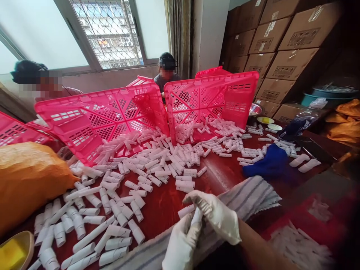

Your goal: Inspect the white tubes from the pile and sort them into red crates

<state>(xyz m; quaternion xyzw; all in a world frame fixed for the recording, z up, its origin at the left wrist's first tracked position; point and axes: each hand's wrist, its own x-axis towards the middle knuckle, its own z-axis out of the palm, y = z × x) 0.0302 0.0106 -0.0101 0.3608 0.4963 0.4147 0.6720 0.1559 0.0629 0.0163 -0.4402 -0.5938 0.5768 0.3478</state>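
Observation:
My left hand (180, 243), in a white glove, is closed around a short white plastic tube (197, 216) near the front edge of the table. My right hand (218, 216), gloved as well, curls its fingers over the upper end of that tube from the right. Just behind my fingers, another white tube (185, 212) lies partly hidden. A striped towel (247, 197) stretches along the table edge under both hands. Many loose white tubes (118, 213) are strewn over the dark red table (161, 204), to the left and ahead of my hands.
Two pink crates (126, 90) (210, 80) lie tipped toward me, spilling tubes. An orange sack (33, 180) and a bowl with a yellow sponge (14, 251) are left; a blue cloth (264, 161) is right. Two people (167, 77) sit beyond. Cartons (298, 33) are stacked at back right.

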